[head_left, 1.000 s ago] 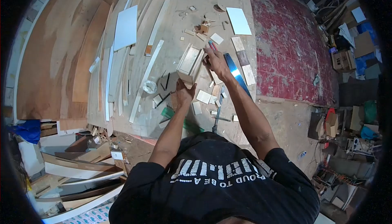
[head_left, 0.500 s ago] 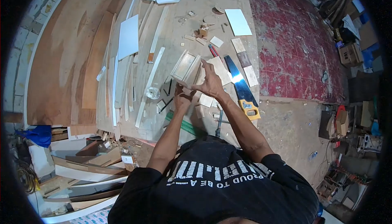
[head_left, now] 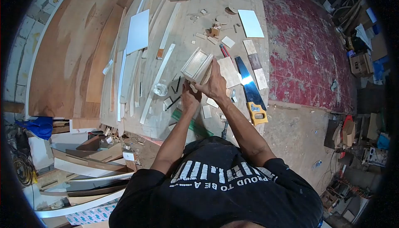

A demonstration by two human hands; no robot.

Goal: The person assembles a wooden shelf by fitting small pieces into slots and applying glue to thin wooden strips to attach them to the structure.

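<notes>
A small pale wooden box [head_left: 197, 65] with stepped trim along its edges is held tilted above the workbench. My right hand [head_left: 214, 83] grips its right side, fingers stretched along the wall and thumb near the bottom corner. At the near lower edge, my left hand [head_left: 190, 96] holds the box from below; part of its fingers is hidden. A flat wooden panel [head_left: 228, 71] lies to the right of the box. Beyond that is a handsaw [head_left: 250, 87] with a yellow handle. Left of my left hand stands a clear round container [head_left: 160, 89].
The workbench [head_left: 183, 32] bears long wood strips [head_left: 158, 82], a white board [head_left: 138, 31], another white panel [head_left: 251, 23], a small wooden piece [head_left: 215, 29] and several offcuts. A green strip [head_left: 193, 124] lies near my body. Large plywood [head_left: 66, 57] stands left.
The view has shifted a little, so the bench things sit further right. The box has turned slightly in my hands, and both hands keep hold of it.
</notes>
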